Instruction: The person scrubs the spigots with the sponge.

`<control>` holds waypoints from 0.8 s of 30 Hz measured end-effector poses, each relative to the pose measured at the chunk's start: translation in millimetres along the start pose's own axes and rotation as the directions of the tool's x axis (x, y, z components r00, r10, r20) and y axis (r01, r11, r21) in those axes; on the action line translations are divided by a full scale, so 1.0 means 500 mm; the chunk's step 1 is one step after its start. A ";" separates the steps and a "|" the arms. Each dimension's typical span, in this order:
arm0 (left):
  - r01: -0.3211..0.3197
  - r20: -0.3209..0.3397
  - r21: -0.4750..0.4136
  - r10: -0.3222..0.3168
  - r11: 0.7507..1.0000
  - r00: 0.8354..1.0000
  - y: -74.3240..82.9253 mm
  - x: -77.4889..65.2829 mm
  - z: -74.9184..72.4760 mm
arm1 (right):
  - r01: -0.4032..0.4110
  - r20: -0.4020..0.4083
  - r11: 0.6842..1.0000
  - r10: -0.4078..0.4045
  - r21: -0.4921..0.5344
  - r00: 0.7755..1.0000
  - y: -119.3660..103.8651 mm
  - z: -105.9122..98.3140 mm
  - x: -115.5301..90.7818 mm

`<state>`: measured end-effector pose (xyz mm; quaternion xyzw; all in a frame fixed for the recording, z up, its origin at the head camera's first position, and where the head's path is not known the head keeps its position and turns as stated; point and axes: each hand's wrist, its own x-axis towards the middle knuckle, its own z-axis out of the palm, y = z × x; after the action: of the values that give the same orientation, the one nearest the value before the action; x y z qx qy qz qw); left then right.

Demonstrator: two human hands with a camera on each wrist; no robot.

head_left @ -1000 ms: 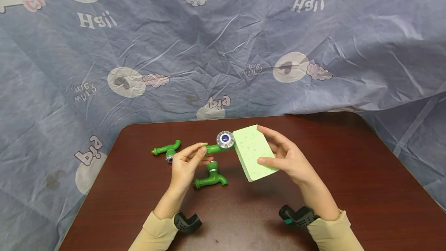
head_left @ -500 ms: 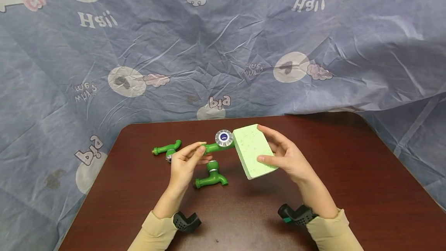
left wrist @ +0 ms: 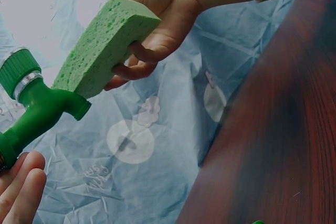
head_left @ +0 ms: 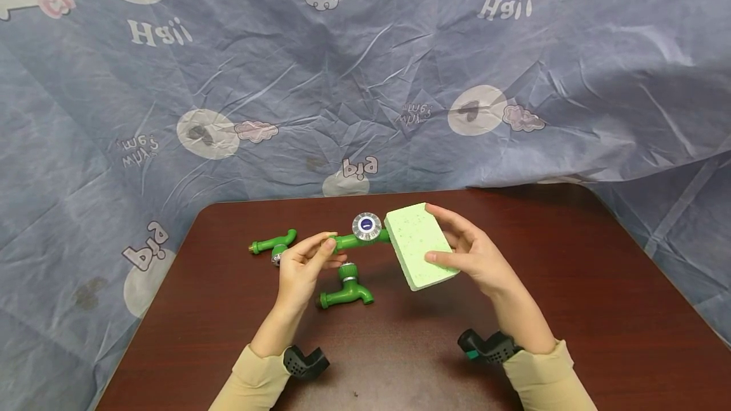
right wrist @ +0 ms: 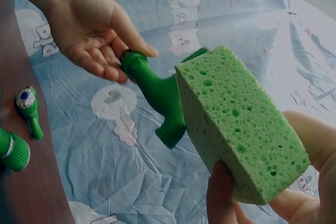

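Note:
My left hand (head_left: 302, 265) pinches a green faucet (head_left: 355, 241) by its inlet end, holding it up over the table. The faucet's round clear handle with a blue centre faces up in the head view; its ribbed green neck and spout show in the left wrist view. In my right hand (head_left: 476, 255) is a light green sponge (head_left: 421, 246), gripped between thumb and fingers. One end of the sponge is against or just beside the faucet near its spout; the head view cannot settle whether they touch. Large pores cover the sponge (right wrist: 247, 124) in the right wrist view.
Two more green faucets lie on the dark wooden table (head_left: 571, 284): one faucet (head_left: 345, 293) below the held one, another faucet (head_left: 273, 245) further left, partly behind my left hand. A blue printed cloth (head_left: 342, 81) hangs behind the table.
The sponge has shifted slightly up and then a little right along the faucet, so more of the spout end shows. The faucet has moved slightly left. Both grips are the same.

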<state>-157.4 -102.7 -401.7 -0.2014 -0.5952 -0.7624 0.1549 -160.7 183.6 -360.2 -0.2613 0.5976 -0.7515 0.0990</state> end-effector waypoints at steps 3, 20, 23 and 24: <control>0.000 -0.003 0.005 0.000 1.000 1.000 0.001 0.000 0.002 | 0.015 0.008 1.000 -0.015 0.018 1.000 -0.001 0.007 0.000; 0.013 -0.029 0.017 -0.012 1.000 1.000 0.000 0.000 0.001 | -0.016 0.012 1.000 0.016 -0.010 1.000 -0.009 0.008 -0.004; 0.018 -0.041 0.021 -0.017 1.000 0.999 -0.002 0.000 -0.001 | -0.018 0.028 1.000 0.018 -0.012 0.999 -0.010 0.006 -0.005; 0.018 -0.045 0.020 -0.017 1.000 0.999 -0.002 0.000 -0.001 | -0.017 0.036 1.000 0.017 -0.013 0.999 -0.011 0.006 -0.005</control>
<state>-157.9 -103.0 -402.7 -0.1774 -0.6012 -0.7619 0.1633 -156.1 183.6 -355.3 -0.2703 0.6027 -0.7420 0.1145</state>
